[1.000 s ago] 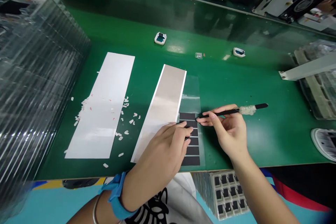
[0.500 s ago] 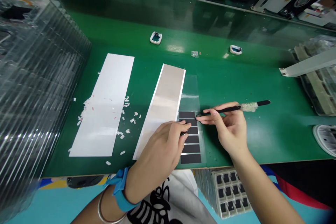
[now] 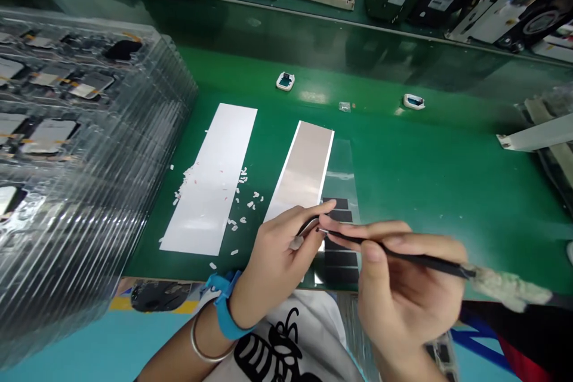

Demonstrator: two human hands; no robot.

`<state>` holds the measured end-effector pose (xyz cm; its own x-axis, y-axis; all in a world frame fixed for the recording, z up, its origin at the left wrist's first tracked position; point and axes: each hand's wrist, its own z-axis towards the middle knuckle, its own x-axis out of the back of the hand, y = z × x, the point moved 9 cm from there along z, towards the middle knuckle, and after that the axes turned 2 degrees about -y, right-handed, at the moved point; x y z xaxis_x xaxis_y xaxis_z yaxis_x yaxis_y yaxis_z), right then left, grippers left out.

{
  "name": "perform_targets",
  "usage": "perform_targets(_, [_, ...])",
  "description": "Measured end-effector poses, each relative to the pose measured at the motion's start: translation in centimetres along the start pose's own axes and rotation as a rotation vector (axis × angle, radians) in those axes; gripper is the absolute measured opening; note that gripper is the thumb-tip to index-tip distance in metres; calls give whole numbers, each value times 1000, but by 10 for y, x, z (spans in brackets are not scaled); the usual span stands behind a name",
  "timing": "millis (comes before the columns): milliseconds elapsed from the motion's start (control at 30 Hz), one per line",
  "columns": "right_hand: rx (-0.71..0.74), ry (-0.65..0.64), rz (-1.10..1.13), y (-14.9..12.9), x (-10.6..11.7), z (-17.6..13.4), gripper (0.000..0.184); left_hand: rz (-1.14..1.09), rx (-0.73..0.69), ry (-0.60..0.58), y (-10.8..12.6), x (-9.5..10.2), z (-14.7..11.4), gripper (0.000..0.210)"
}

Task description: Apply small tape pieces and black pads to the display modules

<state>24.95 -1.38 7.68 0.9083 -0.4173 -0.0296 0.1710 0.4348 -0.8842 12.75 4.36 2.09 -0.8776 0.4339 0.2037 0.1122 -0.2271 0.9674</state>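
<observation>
- Left hand (image 3: pixel 280 245), low over the clear sheet (image 3: pixel 341 158) of dark strips (image 3: pixel 341 259), pinches a dark curved piece (image 3: pixel 308 224).
- Right hand (image 3: pixel 412 283), palm partly upturned, grips a slim black tool (image 3: pixel 423 258).
- The tool's tip, earlier beside the strips, is now at the left fingertips.
- Fingers partly hide the piece; tip contact is unclear.

The green bench (image 3: pixel 439 167) is shining, all smooth. The clear plastic trays (image 3: pixel 147 107) are shining too. The black strips (image 3: pixel 341 258) are looking dull. The wrap (image 3: pixel 505 288) on the black tool (image 3: pixel 421 259) is looking rough. The metal bangle (image 3: pixel 203 356) is gleaming.
</observation>
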Motion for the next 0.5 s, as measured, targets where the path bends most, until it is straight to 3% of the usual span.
perform_targets(233, [156,88,-35,-3,-8,-8,32,36,-80,33,7,3,0,52])
perform_targets(500, [185,134,-78,0,-10,-11,31,-23,-111,11,7,1,-1,51])
